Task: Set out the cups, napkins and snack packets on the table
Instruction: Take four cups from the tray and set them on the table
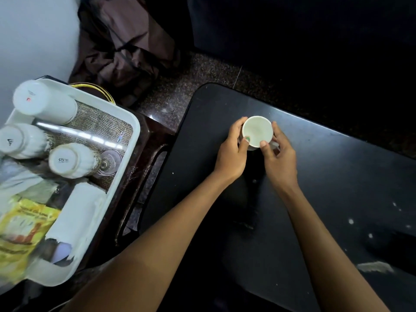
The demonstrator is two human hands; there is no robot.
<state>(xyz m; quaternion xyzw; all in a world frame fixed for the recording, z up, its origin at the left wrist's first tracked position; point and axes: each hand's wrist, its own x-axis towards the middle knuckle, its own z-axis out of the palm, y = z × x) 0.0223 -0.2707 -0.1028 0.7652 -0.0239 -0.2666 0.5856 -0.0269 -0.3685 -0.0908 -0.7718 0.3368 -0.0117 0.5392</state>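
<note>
Cradling white cup [257, 131], both hands, black table [326, 176]

White cup [257, 131] upright, mouth up, on black table [337, 176]

A cup [257, 131] stands on the table [337, 176]; at its 9 o'clock, a tray [126, 140] holds 3 cups [45, 102].

Your forearms are bare from wrist to elbow, with no sleeve showing. Your left hand [231, 152] carries green polish on the thumbnail; the nails of your right hand [280, 156] look plain.
</note>
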